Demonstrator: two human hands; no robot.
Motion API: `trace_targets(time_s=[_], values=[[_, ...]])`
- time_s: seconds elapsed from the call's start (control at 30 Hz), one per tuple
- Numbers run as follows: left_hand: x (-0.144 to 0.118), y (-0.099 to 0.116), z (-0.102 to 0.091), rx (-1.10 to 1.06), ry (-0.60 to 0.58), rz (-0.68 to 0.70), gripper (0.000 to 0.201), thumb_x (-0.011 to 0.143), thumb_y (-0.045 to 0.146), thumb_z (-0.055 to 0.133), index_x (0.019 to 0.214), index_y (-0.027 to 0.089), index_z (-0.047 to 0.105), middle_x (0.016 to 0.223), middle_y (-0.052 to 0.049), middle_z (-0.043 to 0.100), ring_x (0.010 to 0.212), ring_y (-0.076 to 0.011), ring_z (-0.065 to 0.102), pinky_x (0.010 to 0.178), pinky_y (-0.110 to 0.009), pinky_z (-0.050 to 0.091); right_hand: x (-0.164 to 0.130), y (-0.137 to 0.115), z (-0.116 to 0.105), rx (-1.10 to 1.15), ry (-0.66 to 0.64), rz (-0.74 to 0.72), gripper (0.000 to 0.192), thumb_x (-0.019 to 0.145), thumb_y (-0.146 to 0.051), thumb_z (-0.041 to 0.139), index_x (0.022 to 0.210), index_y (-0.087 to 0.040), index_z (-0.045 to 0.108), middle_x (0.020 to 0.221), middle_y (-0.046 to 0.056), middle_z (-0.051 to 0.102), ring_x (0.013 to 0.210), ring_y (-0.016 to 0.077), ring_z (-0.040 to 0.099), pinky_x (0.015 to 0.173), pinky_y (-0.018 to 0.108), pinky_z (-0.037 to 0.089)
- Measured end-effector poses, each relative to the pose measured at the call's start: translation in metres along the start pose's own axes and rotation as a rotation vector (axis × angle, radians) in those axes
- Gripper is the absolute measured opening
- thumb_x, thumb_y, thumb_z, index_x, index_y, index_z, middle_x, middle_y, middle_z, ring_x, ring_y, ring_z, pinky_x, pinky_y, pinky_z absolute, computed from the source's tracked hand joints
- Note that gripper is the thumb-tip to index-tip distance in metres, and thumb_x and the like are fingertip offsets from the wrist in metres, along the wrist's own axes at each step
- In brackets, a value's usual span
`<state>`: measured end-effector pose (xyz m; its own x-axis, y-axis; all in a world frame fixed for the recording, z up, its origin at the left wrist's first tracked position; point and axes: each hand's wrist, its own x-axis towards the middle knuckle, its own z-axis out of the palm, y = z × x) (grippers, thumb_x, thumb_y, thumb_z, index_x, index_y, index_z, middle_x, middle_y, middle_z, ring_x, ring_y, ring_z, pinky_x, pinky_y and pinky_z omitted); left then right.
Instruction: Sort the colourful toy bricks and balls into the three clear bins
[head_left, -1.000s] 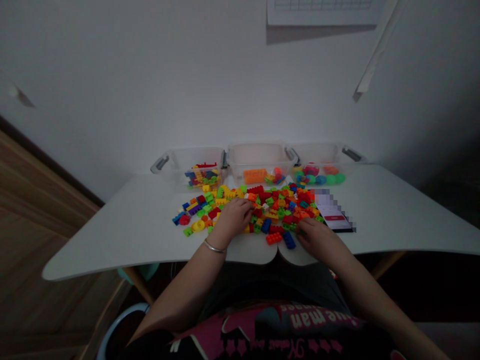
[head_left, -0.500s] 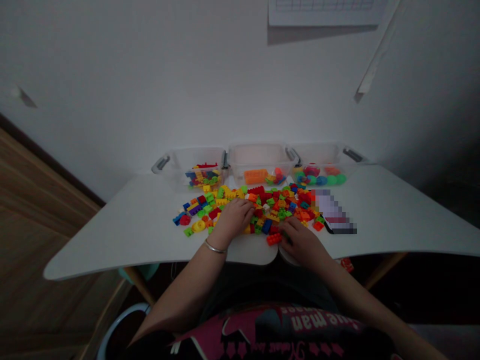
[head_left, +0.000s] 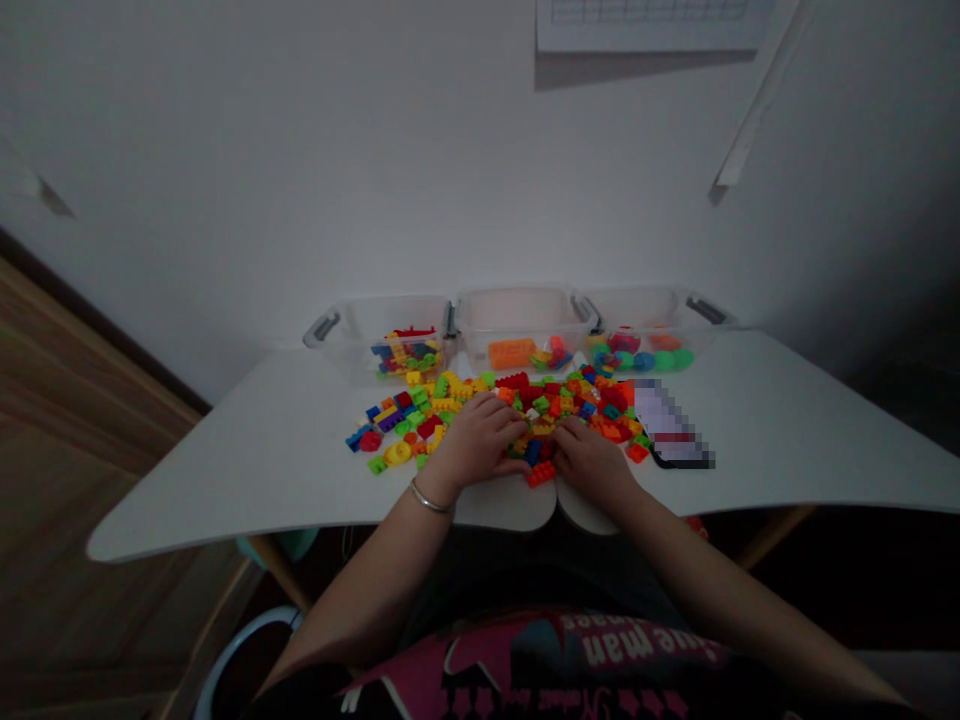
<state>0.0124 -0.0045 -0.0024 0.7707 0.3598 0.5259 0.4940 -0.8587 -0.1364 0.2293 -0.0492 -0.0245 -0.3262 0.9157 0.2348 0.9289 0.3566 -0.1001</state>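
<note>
Head view: both hands rest palm-down on the pile of building blocks (head_left: 559, 405) at the near edge of the white counter (head_left: 247, 450). The left hand (head_left: 480, 440) and right hand (head_left: 592, 462) flank an orange block (head_left: 540, 475); their fingers are curled, and whether they grip anything cannot be told. Three clear bins (head_left: 517, 320) stand behind; a phone (head_left: 675, 435) lies just right of the pile.

From my remote seat I see bare forearms at the bottom of the frame. The left wrist wears a thin silver bangle (head_left: 428, 497). At the bottom centre, a dark shirt (head_left: 570, 660) shows pink panels and pink lettering.
</note>
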Motion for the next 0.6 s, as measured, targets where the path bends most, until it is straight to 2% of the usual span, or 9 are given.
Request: trace_targets(time_s=[0.1, 0.23, 0.3, 0.4, 0.6], values=[[0.007, 0.009, 0.0, 0.036, -0.072, 0.099, 0.07, 0.076, 0.081, 0.05, 0.1, 0.017, 0.067, 0.099, -0.009, 0.068, 0.094, -0.0251, 0.057, 0.093, -0.043, 0.043, 0.0, 0.0, 0.001, 0.001, 0.001, 0.015, 0.023, 0.092, -0.015, 0.048, 0.105, -0.018, 0.067, 0.111, 0.009, 0.065, 0.093, 0.0193, 0.064, 0.073, 0.026, 0.046], [0.017, 0.019, 0.001, 0.075, -0.164, 0.126, 0.051, 0.085, 0.066, 0.055, 0.098, 0.018, 0.066, 0.1, -0.008, 0.066, 0.096, -0.0238, 0.056, 0.093, -0.04, 0.042, 0.001, 0.0, 0.002, 0.0, 0.017, 0.038, 0.025, 0.093, -0.014, 0.046, 0.107, -0.019, 0.066, 0.112, 0.009, 0.065, 0.094, 0.0186, 0.063, 0.07, 0.025, 0.045], [0.021, 0.02, 0.002, 0.082, -0.179, 0.106, 0.039, 0.089, 0.055, 0.055, 0.096, 0.019, 0.066, 0.1, -0.007, 0.065, 0.096, -0.0229, 0.056, 0.091, -0.039, 0.043, 0.001, 0.0, 0.003, -0.008, 0.027, 0.06, 0.025, 0.093, -0.015, 0.046, 0.107, -0.019, 0.066, 0.11, 0.009, 0.065, 0.093, 0.0188, 0.063, 0.067, 0.025, 0.044], [0.022, 0.02, 0.006, 0.075, -0.191, 0.058, 0.032, 0.09, 0.049, 0.056, 0.095, 0.019, 0.066, 0.096, -0.006, 0.065, 0.094, -0.0224, 0.056, 0.087, -0.038, 0.043, 0.001, 0.0, 0.003, -0.019, 0.049, 0.094, 0.022, 0.093, -0.017, 0.046, 0.102, -0.019, 0.067, 0.108, 0.009, 0.065, 0.092, 0.0187, 0.062, 0.064, 0.025, 0.043], [0.017, 0.017, 0.009, 0.001, -0.18, -0.022, 0.043, 0.09, 0.055, 0.055, 0.11, 0.018, 0.064, 0.111, -0.008, 0.066, 0.105, -0.0251, 0.056, 0.094, -0.041, 0.044, 0.001, 0.001, 0.004, 0.011, 0.101, 0.151, 0.022, 0.092, -0.016, 0.047, 0.101, -0.02, 0.066, 0.109, 0.009, 0.063, 0.092, 0.0195, 0.061, 0.062, 0.026, 0.043]])
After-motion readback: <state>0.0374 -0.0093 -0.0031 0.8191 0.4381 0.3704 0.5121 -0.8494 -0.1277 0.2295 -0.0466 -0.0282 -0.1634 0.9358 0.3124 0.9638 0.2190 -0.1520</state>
